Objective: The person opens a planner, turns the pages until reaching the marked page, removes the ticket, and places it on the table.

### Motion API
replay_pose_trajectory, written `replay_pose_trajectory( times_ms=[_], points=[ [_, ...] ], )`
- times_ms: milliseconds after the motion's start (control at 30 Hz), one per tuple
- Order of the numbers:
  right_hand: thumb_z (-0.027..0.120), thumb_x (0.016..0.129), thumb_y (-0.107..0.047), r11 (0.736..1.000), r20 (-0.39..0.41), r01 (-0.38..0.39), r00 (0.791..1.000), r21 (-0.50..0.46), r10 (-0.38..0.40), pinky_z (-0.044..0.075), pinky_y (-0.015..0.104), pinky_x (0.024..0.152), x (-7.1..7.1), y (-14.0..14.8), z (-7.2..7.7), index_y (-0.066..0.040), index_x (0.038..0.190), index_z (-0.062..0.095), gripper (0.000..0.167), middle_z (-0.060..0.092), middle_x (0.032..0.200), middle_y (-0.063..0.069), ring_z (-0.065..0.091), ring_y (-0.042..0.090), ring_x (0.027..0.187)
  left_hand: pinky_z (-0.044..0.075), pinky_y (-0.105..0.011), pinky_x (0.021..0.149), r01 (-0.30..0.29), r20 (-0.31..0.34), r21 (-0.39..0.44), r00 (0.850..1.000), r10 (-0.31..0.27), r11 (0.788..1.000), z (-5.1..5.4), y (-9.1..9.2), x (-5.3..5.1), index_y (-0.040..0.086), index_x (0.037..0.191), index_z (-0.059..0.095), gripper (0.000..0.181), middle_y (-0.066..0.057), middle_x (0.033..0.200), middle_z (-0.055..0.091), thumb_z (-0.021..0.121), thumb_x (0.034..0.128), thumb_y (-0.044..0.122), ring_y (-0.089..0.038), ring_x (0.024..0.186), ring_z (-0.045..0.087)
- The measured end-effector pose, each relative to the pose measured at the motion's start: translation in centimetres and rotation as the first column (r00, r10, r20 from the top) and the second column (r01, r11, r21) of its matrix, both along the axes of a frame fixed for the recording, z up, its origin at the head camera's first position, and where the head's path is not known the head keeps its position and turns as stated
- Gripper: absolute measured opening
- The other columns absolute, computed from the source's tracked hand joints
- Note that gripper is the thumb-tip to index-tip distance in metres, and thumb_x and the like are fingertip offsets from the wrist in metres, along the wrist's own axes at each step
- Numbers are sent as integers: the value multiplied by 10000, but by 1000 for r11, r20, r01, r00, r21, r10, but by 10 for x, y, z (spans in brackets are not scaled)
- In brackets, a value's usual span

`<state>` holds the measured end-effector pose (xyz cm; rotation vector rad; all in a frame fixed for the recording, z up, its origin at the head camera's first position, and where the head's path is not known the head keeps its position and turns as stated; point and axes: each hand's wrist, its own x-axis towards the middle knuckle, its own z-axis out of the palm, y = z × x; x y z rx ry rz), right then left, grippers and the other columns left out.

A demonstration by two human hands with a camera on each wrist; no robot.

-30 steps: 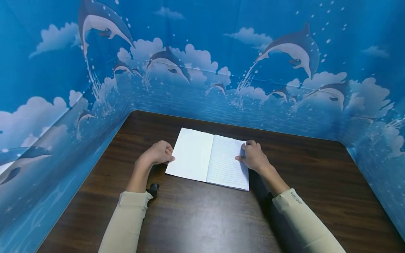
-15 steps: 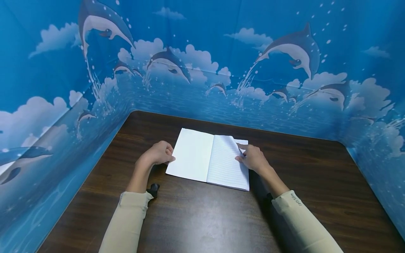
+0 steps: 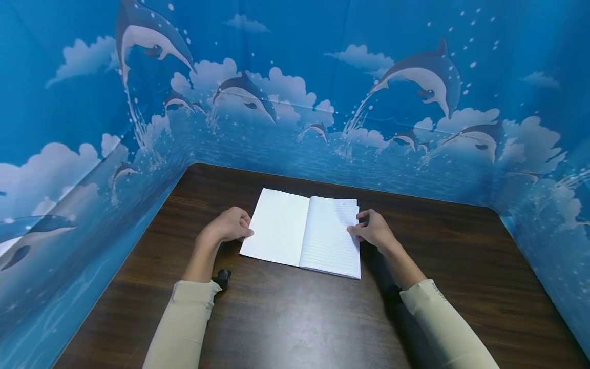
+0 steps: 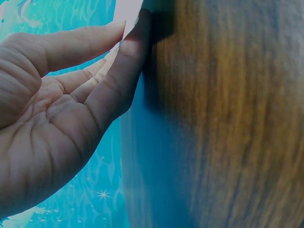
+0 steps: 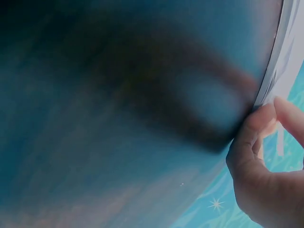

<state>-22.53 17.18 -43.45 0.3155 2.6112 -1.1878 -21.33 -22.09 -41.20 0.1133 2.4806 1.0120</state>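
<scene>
An open notebook (image 3: 278,230) lies on the dark wood table, its left page blank and its right page ruled. My left hand (image 3: 228,224) pinches the notebook's left edge between thumb and fingers. In the left wrist view, that hand (image 4: 61,99) has the thin white edge (image 4: 130,16) between thumb and index finger. At the opposite edge, my right hand (image 3: 374,230) pinches the ruled pages, thumb on top. The right wrist view shows the right hand (image 5: 261,166) with thumb and index finger at the stacked page edges (image 5: 280,61); a few pages there look slightly separated.
The brown table (image 3: 286,318) reaches around the notebook on all sides. A blue curtain printed with dolphins (image 3: 299,143) hangs along its back and sides. A black strap piece (image 3: 223,278) sits at my left wrist.
Half a second ago the ruled page's top right corner was bent inward by my right index finger. Now that corner lies out straight, and the right hand has shifted slightly rightward. The left hand stays put.
</scene>
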Motion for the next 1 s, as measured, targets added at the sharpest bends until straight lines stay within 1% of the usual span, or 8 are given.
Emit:
replay_pose_trajectory(
  times_ms=[67, 133, 233, 300, 367, 700, 867, 1000],
  points=[
    [786, 1002, -203, 999, 23, 19, 1000, -31, -19, 631, 296, 822, -1, 1, 1, -1, 1319, 572, 432, 684, 1131, 198, 706, 216, 854, 516, -379, 860, -2, -2, 3, 1000, 2, 1000, 0, -1, 0, -107, 1308, 571, 364, -162, 1020, 703, 685, 1009, 67, -230, 895, 625],
    [757, 1024, -215, 998, 33, 17, 999, -61, -15, 633, 292, 806, -1, 3, 2, 20, 1250, 617, 355, 681, 1100, 188, 690, 211, 855, 516, -371, 854, -3, -3, 5, 1000, 3, 1000, 0, -1, 0, -105, 1307, 573, 363, -158, 1023, 707, 684, 1008, 67, -225, 892, 628],
    [711, 1055, -216, 994, 41, 15, 999, -104, -11, 626, 278, 776, 0, 6, 2, 37, 1186, 670, 288, 681, 1051, 159, 668, 203, 845, 514, -365, 844, -7, 4, 11, 1000, 7, 1000, 0, -1, 0, -99, 1298, 576, 353, -161, 1027, 712, 685, 1007, 69, -224, 887, 627],
    [684, 1073, -219, 992, 37, 5, 999, -123, 0, 626, 278, 773, 0, 7, 3, 49, 1181, 682, 289, 691, 1035, 153, 667, 195, 838, 514, -362, 839, -6, 4, 11, 1000, 6, 1000, 0, -1, 0, -99, 1294, 575, 352, -166, 1036, 714, 687, 1006, 71, -222, 888, 630],
    [675, 1078, -212, 990, 38, 11, 999, -138, -6, 624, 271, 772, 0, 8, 3, 49, 1175, 687, 278, 698, 1027, 147, 667, 189, 829, 514, -360, 838, -8, 5, 12, 1000, 8, 1000, 0, -1, 0, -96, 1290, 578, 349, -166, 1043, 715, 691, 1005, 72, -220, 890, 632],
    [654, 1087, -198, 990, 42, 18, 999, -138, -12, 610, 257, 754, 0, 7, 5, 53, 1185, 693, 272, 684, 1028, 136, 651, 174, 825, 505, -347, 781, -9, -16, 10, 1000, 9, 1000, 1, -1, 2, -94, 1245, 581, 315, -143, 975, 685, 699, 997, 61, -222, 846, 596],
    [654, 1091, -234, 991, 46, 12, 999, -137, -6, 614, 275, 812, 1, 8, 14, 42, 1217, 680, 305, 671, 1030, 129, 649, 176, 841, 496, -348, 782, -9, -20, 11, 1000, 9, 1000, -1, 0, 2, -84, 1223, 582, 295, -122, 946, 651, 703, 998, 65, -224, 849, 580],
    [650, 1094, -244, 986, 36, 0, 999, -165, 5, 623, 339, 891, 2, 8, 26, 45, 1236, 661, 322, 664, 1022, 114, 649, 167, 841, 498, -358, 798, 3, -21, 8, 1000, -2, 1000, -1, -1, 1, -81, 1214, 584, 287, -121, 957, 649, 705, 1001, 70, -225, 867, 584]
  ],
)
